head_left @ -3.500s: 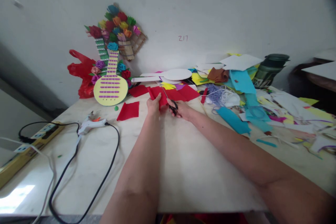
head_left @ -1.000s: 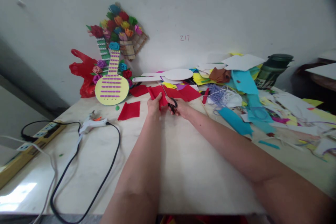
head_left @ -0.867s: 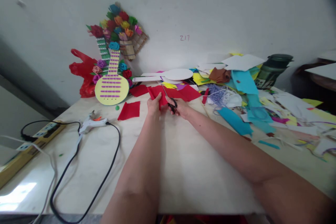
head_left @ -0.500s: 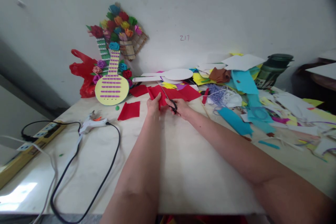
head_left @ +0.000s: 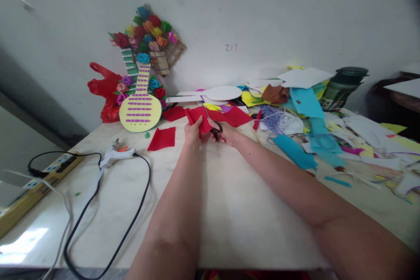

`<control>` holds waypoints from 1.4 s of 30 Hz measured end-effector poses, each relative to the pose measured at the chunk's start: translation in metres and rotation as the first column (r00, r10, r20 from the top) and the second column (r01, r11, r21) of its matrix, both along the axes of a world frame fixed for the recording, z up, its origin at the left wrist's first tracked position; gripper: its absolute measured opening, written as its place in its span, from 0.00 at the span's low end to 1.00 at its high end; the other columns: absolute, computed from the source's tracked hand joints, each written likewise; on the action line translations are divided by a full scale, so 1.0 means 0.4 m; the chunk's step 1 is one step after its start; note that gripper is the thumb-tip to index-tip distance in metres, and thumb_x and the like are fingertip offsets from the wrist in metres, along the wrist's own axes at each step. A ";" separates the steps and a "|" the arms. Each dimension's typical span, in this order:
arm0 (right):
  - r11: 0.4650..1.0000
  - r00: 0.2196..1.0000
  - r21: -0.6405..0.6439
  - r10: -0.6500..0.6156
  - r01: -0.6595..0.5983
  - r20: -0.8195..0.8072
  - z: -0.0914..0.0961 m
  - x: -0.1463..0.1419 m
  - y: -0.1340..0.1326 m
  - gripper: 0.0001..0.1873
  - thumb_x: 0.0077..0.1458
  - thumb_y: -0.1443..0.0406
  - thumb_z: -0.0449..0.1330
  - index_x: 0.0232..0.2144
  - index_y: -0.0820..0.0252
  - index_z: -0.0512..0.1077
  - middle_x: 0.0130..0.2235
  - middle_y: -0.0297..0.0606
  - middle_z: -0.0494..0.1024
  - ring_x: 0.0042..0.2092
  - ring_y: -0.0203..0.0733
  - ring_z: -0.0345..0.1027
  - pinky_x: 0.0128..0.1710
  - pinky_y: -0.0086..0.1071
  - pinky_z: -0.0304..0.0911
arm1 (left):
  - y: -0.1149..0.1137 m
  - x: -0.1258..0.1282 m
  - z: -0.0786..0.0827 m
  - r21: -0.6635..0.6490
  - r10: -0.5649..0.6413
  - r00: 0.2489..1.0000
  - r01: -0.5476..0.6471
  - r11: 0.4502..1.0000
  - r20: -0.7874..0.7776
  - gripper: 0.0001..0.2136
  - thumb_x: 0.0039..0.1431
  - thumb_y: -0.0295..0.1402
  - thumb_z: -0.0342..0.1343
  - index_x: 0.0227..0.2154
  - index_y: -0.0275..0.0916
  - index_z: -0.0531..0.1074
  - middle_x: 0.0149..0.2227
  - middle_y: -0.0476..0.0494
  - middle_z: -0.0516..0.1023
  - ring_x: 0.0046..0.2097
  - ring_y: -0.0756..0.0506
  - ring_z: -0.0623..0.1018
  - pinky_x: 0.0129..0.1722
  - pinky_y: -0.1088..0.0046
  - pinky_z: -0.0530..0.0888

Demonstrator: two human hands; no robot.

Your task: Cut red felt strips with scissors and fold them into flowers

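Note:
My left hand (head_left: 193, 130) is closed on a piece of red crepe paper (head_left: 194, 116), thumb on top. In my right hand (head_left: 228, 133) is a pair of black-handled scissors (head_left: 216, 130), fingers through the loops. The blades point up and away from me, against the red paper beside my left thumb. More red crepe paper (head_left: 234, 117) lies just behind the right hand. A separate red piece (head_left: 162, 138) rests on the table to the left of my left hand.
A white glue gun (head_left: 114, 155) with a black cord lies left, near a power strip (head_left: 49, 175). A yellow paper instrument (head_left: 140, 113) leans at the back beside paper flowers (head_left: 151, 30). Paper scraps (head_left: 354, 140) and a dark green bottle (head_left: 343, 89) are on the right.
The scissors' handles have spread apart in my right hand, and the blades have tilted slightly. My left hand keeps its hold on the red paper, almost in place.

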State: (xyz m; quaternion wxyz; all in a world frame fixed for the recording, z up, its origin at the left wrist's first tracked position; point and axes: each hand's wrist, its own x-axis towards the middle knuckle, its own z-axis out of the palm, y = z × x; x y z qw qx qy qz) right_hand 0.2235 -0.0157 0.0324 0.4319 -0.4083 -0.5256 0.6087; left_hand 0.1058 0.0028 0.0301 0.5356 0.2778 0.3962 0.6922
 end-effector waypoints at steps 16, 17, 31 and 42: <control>0.997 0.998 0.025 -0.069 0.069 0.011 -0.002 -0.010 0.007 0.21 0.44 0.51 0.60 0.20 0.63 0.63 0.16 0.29 0.65 0.13 0.25 0.55 0.08 0.20 0.41 | 0.007 -0.004 -0.004 0.003 0.010 0.999 -0.010 1.000 0.033 0.08 0.41 0.26 0.62 0.26 0.30 0.70 0.19 0.45 0.72 0.20 0.51 0.72 0.20 0.80 0.69; 0.997 0.997 0.031 -0.075 0.075 0.010 -0.002 -0.012 0.006 0.21 0.44 0.51 0.61 0.19 0.63 0.63 0.15 0.28 0.64 0.13 0.25 0.54 0.08 0.20 0.42 | 0.009 -0.004 -0.006 -0.001 0.014 0.999 -0.014 1.000 0.030 0.08 0.41 0.26 0.62 0.26 0.30 0.70 0.19 0.45 0.72 0.20 0.51 0.72 0.20 0.80 0.69; 1.000 1.000 0.024 0.014 -0.014 -0.007 -0.005 -0.002 0.015 0.22 0.46 0.49 0.58 0.21 0.63 0.63 0.16 0.32 0.67 0.15 0.28 0.60 0.07 0.21 0.42 | -0.006 -0.003 0.005 -0.005 -0.025 1.000 0.025 1.000 0.010 0.06 0.43 0.27 0.60 0.25 0.30 0.69 0.19 0.45 0.72 0.20 0.51 0.72 0.19 0.79 0.68; 0.999 1.000 0.052 -0.018 0.018 -0.009 -0.013 -0.005 0.040 0.23 0.44 0.48 0.59 0.21 0.63 0.64 0.16 0.32 0.67 0.14 0.28 0.58 0.07 0.21 0.40 | -0.007 -0.002 0.005 -0.013 -0.044 0.998 0.045 0.999 0.045 0.07 0.42 0.26 0.61 0.25 0.30 0.71 0.20 0.44 0.73 0.20 0.50 0.73 0.19 0.79 0.69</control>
